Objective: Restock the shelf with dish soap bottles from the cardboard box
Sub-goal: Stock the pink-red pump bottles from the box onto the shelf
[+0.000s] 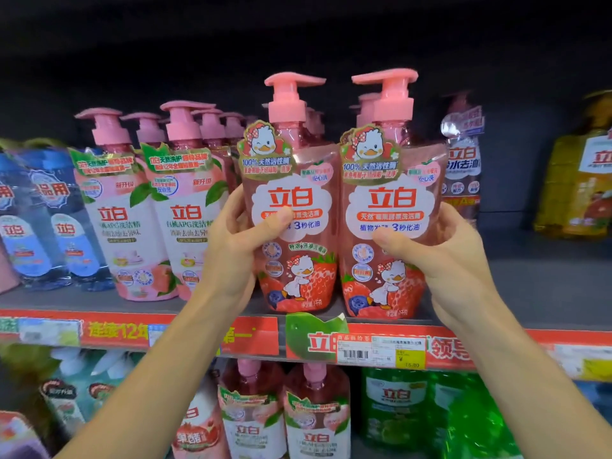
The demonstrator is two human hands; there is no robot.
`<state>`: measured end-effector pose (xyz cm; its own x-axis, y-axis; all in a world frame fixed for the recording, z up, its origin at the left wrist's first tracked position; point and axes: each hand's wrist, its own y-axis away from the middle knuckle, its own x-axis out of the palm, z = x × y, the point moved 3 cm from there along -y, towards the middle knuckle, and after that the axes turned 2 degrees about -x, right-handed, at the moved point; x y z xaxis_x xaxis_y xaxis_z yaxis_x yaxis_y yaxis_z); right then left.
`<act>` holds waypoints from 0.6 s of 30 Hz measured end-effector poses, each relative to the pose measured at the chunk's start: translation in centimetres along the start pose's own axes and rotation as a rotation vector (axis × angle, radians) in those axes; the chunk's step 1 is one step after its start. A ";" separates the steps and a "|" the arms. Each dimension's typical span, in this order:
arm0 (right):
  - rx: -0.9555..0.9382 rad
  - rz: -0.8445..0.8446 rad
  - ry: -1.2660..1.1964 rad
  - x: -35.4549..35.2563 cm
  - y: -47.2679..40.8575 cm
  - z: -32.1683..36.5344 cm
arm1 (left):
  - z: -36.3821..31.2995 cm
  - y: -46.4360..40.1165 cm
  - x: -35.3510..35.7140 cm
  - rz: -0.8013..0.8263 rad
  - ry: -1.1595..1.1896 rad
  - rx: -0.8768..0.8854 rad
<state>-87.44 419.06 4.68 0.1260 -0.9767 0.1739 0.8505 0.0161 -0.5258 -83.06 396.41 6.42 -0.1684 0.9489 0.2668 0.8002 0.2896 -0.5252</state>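
Hands: my left hand (236, 241) grips left strawberry bottle (291, 207), thumb across label | my right hand (443, 256) grips right strawberry bottle (390, 213), same hold | both upright, side by side, touching, bases at shelf (530, 293) front edge | behind: more pink pump bottles (367, 107) | left: peach bottles (155, 210)

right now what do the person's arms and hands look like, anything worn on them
Both forearms are bare as far as the frame shows: no sleeves, gloves, watch, rings or bracelets on the left hand or the right hand. The thumbnails look short and unpainted.
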 end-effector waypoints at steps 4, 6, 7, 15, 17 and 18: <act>0.020 -0.010 0.034 -0.1 0.1 0.0 | 0.6 0.3 0.1 0.004 0.027 -0.041; 0.032 0.004 0.087 -0.2 0.0 0.1 | 0.7 0.4 0.2 0.000 0.062 -0.058; 0.037 0.016 0.122 -0.3 0.0 0.3 | 0.7 0.4 0.3 -0.001 0.078 -0.064; -0.028 0.015 0.431 -0.6 0.7 1.1 | 0.8 1.9 0.6 0.019 -0.242 -0.026; -0.050 0.031 0.467 -0.5 1.0 1.5 | 0.5 2.6 0.5 -0.020 -0.333 0.013; -0.064 0.035 0.483 -0.5 1.1 1.6 | 0.4 2.9 0.5 -0.037 -0.393 0.026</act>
<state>-85.78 419.89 5.34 -0.1100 -0.9637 -0.2433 0.8151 0.0526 -0.5770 -81.06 397.79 4.71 -0.4086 0.9118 -0.0409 0.7755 0.3232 -0.5423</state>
